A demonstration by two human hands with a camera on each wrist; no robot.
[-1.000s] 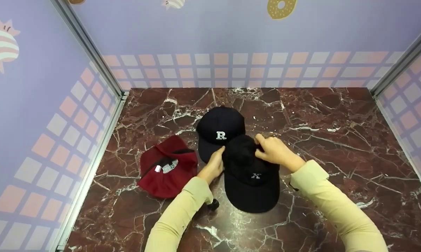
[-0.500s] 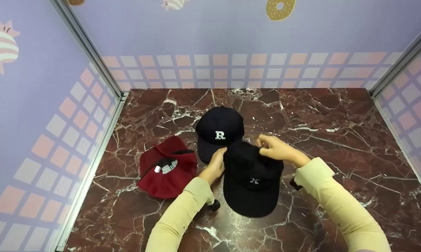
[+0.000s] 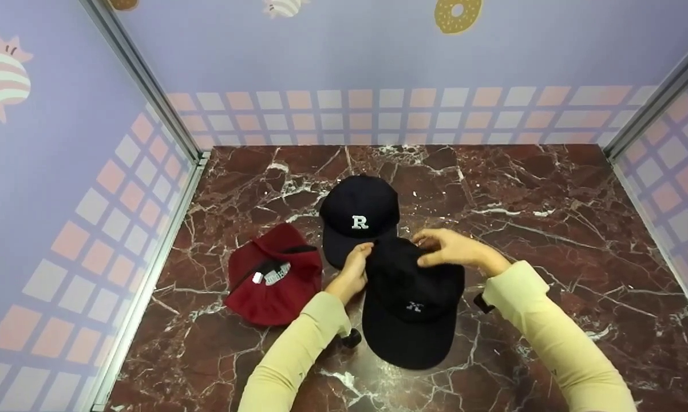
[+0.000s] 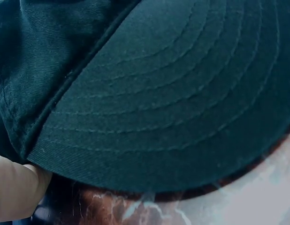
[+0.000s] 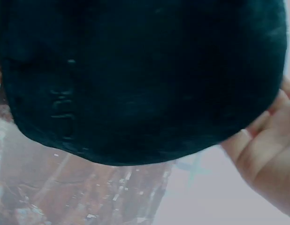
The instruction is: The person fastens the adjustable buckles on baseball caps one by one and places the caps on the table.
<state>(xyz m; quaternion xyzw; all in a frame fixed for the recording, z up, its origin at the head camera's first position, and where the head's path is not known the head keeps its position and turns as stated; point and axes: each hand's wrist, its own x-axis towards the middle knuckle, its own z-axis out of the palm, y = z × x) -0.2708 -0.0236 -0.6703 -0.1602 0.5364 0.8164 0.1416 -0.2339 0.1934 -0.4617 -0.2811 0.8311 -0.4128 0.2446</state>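
In the head view, a black baseball cap point(image 3: 415, 297) with a small light emblem faces me, brim toward the near side. My left hand point(image 3: 352, 272) pinches its left edge by the brim corner; the left wrist view shows fingers point(image 4: 16, 187) at that corner beside the stitched brim point(image 4: 173, 93). At the back right of the crown my right hand point(image 3: 450, 249) touches the cap, its thumb and fingers spread apart in a loose curve. In the right wrist view, the dark cap point(image 5: 135, 84) covers some fingertips of that hand point(image 5: 271, 150).
Just behind stands a dark cap with a white R point(image 3: 360, 200), partly overlapped by the held cap. To the left, a maroon cap point(image 3: 275, 286) lies with its inside showing. The marbled red-brown table point(image 3: 538, 189) is bounded by patterned walls point(image 3: 355, 46).
The black cap has come toward me, uncovering more of the R cap's brim. My right thumb and fingers have spread apart from their closer curl. The R cap and maroon cap stay put.
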